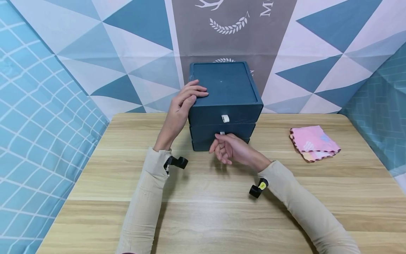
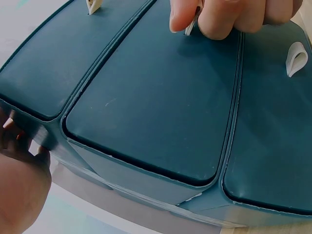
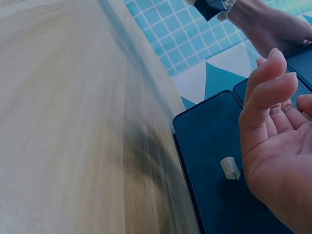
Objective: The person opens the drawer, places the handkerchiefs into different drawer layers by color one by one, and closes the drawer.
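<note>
A dark blue three-drawer box [image 1: 222,84] stands at the back of the table, its drawer fronts facing me. My left hand [image 1: 184,102] rests on the top near its left edge, fingers extended over the lid. With thumb and forefinger, my right hand [image 1: 234,150] pinches the white pull tab [image 2: 190,27] of the middle drawer [image 2: 156,97]. That drawer's front lies about level with its neighbours. White loops hang on the top drawer, where the tab [image 1: 225,118] shows, and on the bottom one, whose tab [image 3: 230,168] appears in the right wrist view.
A folded pink cloth [image 1: 314,141] with a dark scalloped edge lies on the wooden table [image 1: 203,211] to the right. A patterned wall hanging [image 1: 142,56] is directly behind the box. Blue tiled-print fabric [image 1: 38,123] borders the left side.
</note>
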`<state>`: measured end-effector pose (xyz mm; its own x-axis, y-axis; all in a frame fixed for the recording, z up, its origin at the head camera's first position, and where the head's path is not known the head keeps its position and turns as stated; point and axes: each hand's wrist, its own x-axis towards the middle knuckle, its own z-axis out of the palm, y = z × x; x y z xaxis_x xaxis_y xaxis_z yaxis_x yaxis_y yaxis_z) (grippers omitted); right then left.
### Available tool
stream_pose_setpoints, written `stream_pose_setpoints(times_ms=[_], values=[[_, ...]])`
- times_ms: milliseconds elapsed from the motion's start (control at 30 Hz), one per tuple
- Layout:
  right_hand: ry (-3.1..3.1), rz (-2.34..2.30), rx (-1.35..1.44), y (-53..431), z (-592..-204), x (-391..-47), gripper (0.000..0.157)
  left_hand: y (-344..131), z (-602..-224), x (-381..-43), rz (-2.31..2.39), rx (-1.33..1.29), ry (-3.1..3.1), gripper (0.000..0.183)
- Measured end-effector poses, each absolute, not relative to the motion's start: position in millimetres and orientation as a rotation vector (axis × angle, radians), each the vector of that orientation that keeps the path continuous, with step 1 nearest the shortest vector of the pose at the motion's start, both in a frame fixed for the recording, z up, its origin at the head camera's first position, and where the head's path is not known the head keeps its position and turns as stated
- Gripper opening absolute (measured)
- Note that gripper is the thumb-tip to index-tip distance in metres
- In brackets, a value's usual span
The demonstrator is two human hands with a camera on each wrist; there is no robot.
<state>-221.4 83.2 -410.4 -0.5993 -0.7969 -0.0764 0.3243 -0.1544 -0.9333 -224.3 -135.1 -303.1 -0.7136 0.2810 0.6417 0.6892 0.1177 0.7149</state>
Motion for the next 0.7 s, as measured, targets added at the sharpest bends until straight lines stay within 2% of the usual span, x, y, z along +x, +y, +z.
stream_pose_setpoints(times_ms=[700], values=[[1.494, -1.673, -0.608, 80.8, -422.2, -186.1, 0.054, -136.1, -304.3, -225.4, -1.621, -0.935, -2.057, 0.034]])
